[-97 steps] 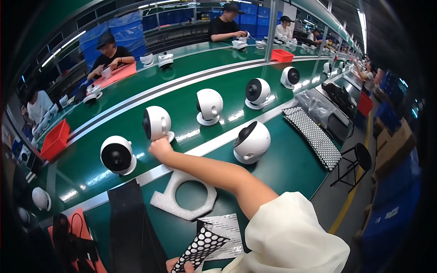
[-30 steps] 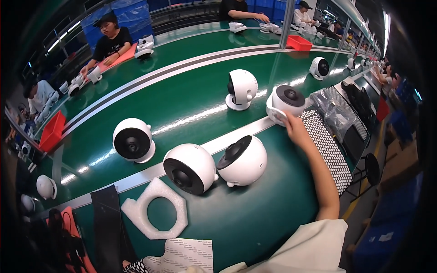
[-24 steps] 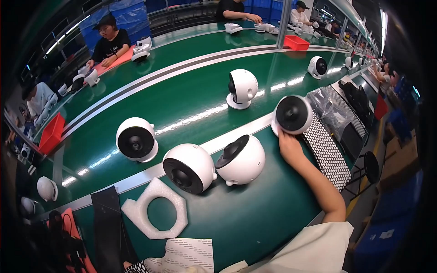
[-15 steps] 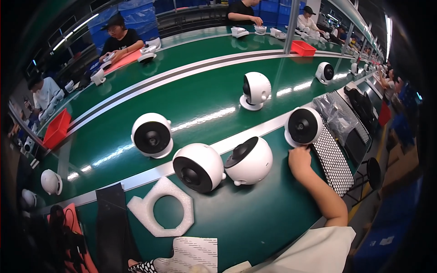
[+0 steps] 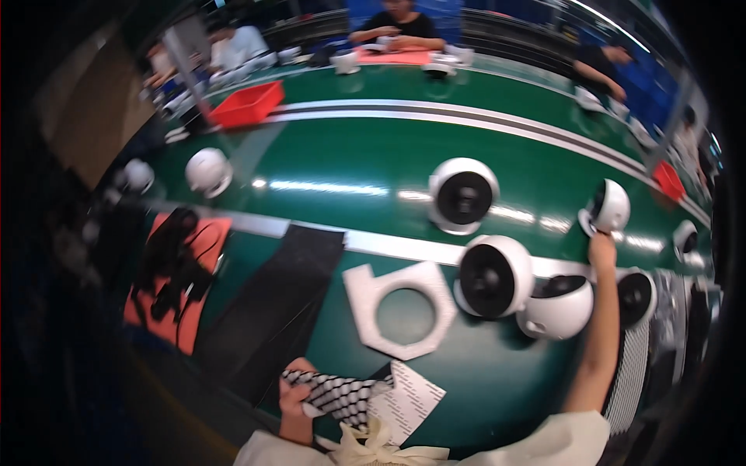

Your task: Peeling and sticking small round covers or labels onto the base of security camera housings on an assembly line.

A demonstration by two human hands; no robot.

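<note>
My left hand [image 5: 294,394], low in the view, is closed around a black-and-white honeycomb-patterned sheet [image 5: 342,398]. A white sheet with fine printed lines [image 5: 412,400] lies against its right end. My right hand [image 5: 601,250] reaches out to the base of a round white security camera [image 5: 612,205] with a black front; blur hides its fingers. Left of my right forearm, two similar cameras sit on the green bench: one upright [image 5: 496,277], the other tipped with its black front upward [image 5: 556,309]. A white foam frame with a round hole [image 5: 443,311] lies between my hands.
On the green belt [image 5: 365,155] stand another camera [image 5: 464,196] and a white one [image 5: 208,172]. A black mat [image 5: 268,311] and an orange pad [image 5: 190,330] with dark cables lie left. A red bin [image 5: 249,104] stands beyond; co-workers sit across. Another bench camera [image 5: 637,299] is right of my forearm.
The view has swung left, so things appear farther right. My right hand has gone from a bench camera's base to one on the belt. My left hand with the patterned sheet shows more.
</note>
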